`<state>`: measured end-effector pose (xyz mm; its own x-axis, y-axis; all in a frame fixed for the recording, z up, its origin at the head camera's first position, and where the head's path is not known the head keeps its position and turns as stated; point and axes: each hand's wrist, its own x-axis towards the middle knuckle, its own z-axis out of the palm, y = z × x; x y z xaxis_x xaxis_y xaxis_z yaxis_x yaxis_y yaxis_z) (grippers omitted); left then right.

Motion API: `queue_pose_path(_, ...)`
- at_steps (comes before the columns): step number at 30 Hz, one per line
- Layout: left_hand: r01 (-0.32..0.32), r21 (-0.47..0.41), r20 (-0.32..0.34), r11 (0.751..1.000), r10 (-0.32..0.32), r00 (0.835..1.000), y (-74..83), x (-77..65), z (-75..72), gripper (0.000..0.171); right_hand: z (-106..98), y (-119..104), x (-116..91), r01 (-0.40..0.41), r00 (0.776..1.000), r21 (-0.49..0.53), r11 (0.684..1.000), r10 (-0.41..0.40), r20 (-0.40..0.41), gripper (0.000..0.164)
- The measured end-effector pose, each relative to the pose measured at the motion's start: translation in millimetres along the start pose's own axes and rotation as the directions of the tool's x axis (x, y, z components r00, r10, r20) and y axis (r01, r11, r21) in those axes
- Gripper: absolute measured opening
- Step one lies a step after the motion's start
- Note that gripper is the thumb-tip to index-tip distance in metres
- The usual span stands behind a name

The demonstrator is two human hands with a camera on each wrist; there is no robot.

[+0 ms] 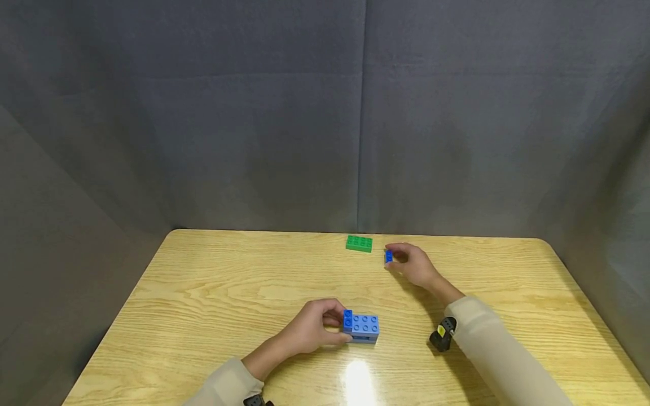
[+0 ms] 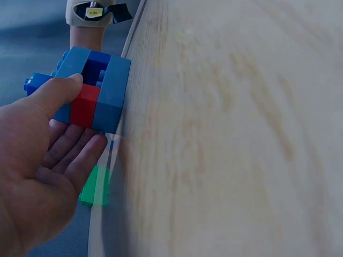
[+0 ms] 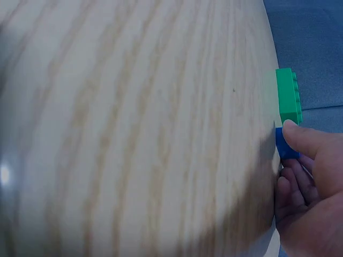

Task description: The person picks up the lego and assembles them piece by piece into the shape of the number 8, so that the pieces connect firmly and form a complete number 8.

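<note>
My left hand point(image 1: 313, 327) grips the left end of a small stack of toy bricks point(image 1: 365, 322) standing on the table. Light blue bricks form its top and bottom, and a darker blue small brick point(image 1: 347, 319) sits on top at the left end. Between the layers a red brick point(image 2: 84, 105) shows in the left wrist view, with my thumb at its edge and a gap beside it. Toward the back, my right hand point(image 1: 415, 267) pinches a small blue brick point(image 1: 389, 256) between thumb and fingers, close over the tabletop.
A green brick point(image 1: 359, 243) with several studs lies near the table's back edge, left of my right hand. The wooden table point(image 1: 218, 287) ends at a dark grey curtain point(image 1: 284, 141) behind it. Similar cloth hangs at both sides.
</note>
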<state>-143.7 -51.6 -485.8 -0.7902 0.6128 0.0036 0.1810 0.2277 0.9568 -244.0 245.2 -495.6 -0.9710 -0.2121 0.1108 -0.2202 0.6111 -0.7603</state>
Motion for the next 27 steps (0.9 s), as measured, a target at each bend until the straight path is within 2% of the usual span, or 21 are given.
queue_pose_path(6, 0.006, 0.007, -0.006, 1.000, -0.006, 1.000, -0.6, 0.7, 0.4, 0.028, 0, -1, 0, -0.006, 1.000, -0.040, 0.999, 0.006, -0.008, 0.041)
queue_pose_path(15, -0.002, 0.011, -0.004, 1.000, 0.002, 1.000, -2.5, 1.6, 0.7, 0.029, -3, -5, -1, -0.016, 1.000, -0.041, 0.999, 0.016, 0.005, 0.039)
queue_pose_path(27, 0.015, 0.053, -0.004, 0.999, -0.015, 1.000, -3.1, 2.3, 0.5, 0.028, -19, -17, -10, 0.072, 0.997, -0.056, 0.996, -0.073, -0.011, 0.037)
